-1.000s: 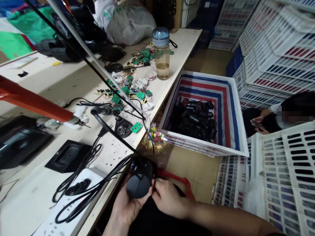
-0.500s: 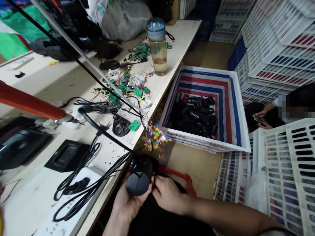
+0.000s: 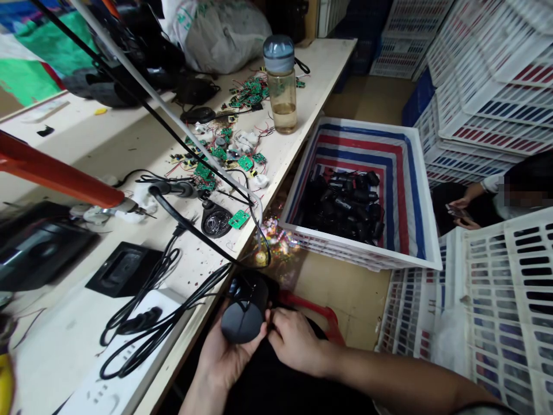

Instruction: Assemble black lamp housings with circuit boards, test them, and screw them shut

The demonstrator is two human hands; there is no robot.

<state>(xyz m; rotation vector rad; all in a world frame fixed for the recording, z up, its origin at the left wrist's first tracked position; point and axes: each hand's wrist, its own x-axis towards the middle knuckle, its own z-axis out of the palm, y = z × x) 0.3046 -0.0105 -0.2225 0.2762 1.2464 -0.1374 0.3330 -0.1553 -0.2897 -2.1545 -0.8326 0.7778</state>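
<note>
Nearest of all, the left hand (image 3: 228, 358) cradles a black cylindrical device (image 3: 242, 324) over the lap, its fingers wrapped closed around the casing from the left and below, the smooth rounded end facing up toward the viewer. The right hand (image 3: 294, 341) sits just beside it with fingers curled in against the device's right side; whether they pinch some small part I cannot tell, since the fingertips are tucked out of sight. As far as I can judge, the handling of this piece is under way rather than finished: the visible end looks closed, but the far end is too dark to show whether anything remains open or unfastened. Just to the left, on the desk (image 3: 283, 158), lie a white power strip (image 3: 108, 380) with a black plug (image 3: 142, 320) in it, and a shallow black tray (image 3: 125, 268). Farther along, a lone green circuit board (image 3: 238, 219) rests near the edge, before a tangle of boards and wires (image 3: 205, 170) (loose, so apparently not fitted into anything). Beyond the desk's edge, a striped-lined crate (image 3: 358, 246) holds a heap of black pieces (image 3: 345, 204), perhaps work done or waiting. A half-filled bottle (image 3: 283, 98) stands upright farther back.
</note>
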